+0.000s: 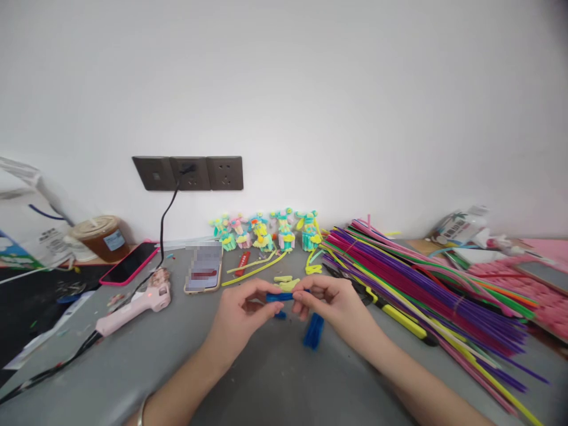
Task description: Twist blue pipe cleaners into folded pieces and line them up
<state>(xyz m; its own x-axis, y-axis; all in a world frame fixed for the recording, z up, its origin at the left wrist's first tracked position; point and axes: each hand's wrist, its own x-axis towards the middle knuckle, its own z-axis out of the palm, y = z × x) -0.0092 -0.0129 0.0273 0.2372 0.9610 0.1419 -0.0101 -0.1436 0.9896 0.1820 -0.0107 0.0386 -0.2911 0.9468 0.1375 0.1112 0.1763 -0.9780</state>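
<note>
My left hand (245, 309) and my right hand (328, 303) meet over the grey table (266, 378), both pinching a short blue pipe cleaner piece (279, 297) held level between the fingertips. A small bundle of cut blue pieces (313, 331) lies on the table just below my right hand, and a tiny blue scrap (280, 315) lies under the held piece. Yellow cut pieces (286, 282) lie just beyond my hands.
A large fan of coloured pipe cleaners (426, 284) covers the right side. Finished pipe-cleaner figures (266, 231) line the wall. A pink glue gun (133, 305), its cable, two phones (204, 269) (129, 263) and a drink cup (104, 236) lie left. Yellow-handled cutters (399, 319) lie right.
</note>
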